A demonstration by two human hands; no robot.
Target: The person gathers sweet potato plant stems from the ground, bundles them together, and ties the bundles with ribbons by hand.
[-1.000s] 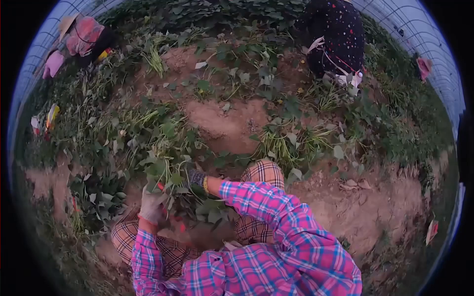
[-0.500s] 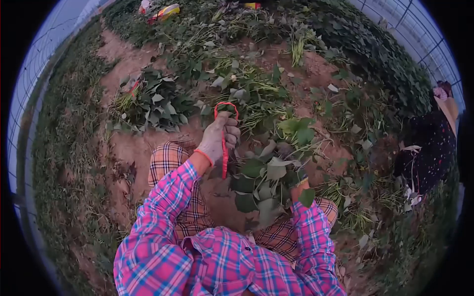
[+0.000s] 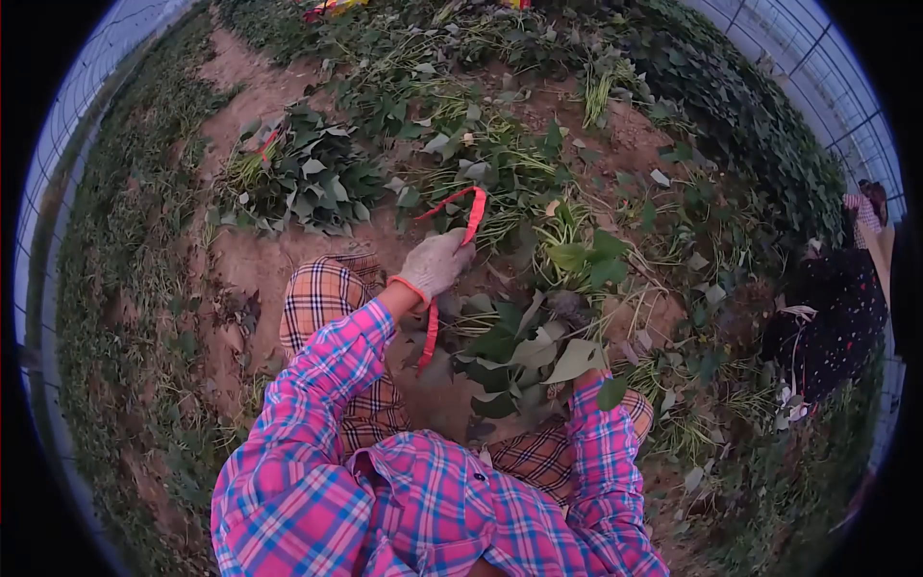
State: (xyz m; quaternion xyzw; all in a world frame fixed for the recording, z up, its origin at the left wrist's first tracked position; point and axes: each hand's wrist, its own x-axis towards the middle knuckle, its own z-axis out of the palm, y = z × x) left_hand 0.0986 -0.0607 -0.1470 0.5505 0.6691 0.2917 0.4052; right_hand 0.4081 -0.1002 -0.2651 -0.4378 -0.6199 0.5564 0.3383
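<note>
My left hand, in a pale, soiled glove with a red cuff, is closed on a red strip. One part of the strip loops up beyond the fingers; the other end hangs below the wrist. To the right, a bunch of leafy green stems is held low in front of my lap. My right hand is at this bunch and seems closed round it, though leaves cover most of its fingers and the wrist. Lighter green leaves stick up just beyond that hand.
A leafy bundle with a red tie lies on the soil ahead left. Cut stems and leaves are strewn ahead. At the right are a dark speckled cloth and another person. Dense vines grow behind, beside a wire-like frame.
My left hand has moved slightly right and turned over; the strip's loop has opened into a longer trailing end. The leafy bunch has shifted a little, and a broad leaf now covers my right wrist.
</note>
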